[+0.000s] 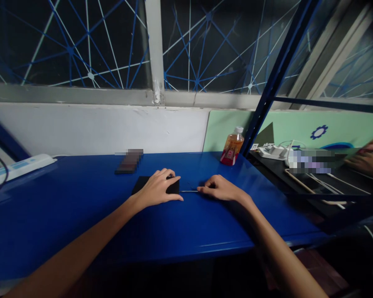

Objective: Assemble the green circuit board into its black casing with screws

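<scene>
A flat black object (173, 188) lies on the blue table (161, 231). My left hand (158, 187) rests over it, fingers apart, with the thumb at its near right corner. To the right, my right hand (219, 188) has its fingers pinched on the end of a thin light rod (189, 191). The rod reaches left to the edge of the black object; whether the two are joined is too small to tell.
A dark blurred-out object (129, 162) lies behind my left hand. A drink bottle (232, 147) stands at the back right. White power strips (17, 169) sit far left and on the black desk at right, with cables. Another person's hand (368, 164) is at the far right.
</scene>
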Demonstrator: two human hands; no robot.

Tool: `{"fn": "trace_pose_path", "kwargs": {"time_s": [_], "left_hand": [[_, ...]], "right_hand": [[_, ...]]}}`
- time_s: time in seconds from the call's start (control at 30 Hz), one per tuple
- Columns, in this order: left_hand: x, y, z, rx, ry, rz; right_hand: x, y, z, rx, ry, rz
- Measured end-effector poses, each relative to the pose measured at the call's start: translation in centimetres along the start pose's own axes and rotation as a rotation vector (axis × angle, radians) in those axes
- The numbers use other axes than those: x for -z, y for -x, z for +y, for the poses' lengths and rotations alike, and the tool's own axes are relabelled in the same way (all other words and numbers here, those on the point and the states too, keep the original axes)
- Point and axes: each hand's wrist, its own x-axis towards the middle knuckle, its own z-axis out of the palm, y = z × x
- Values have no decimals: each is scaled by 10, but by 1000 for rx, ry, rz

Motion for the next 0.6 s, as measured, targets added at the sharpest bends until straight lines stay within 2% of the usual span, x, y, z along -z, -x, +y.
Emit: {"fn": "trace_pose_path", "kwargs": {"time_s": [0.43,0.6], "left_hand": [[0,-1,2,9,1,-15],[0,0,1,16,2,-15]], "right_hand": [[-1,0,-1,15,24,26],[4,2,2,4,-52,-13]]}}
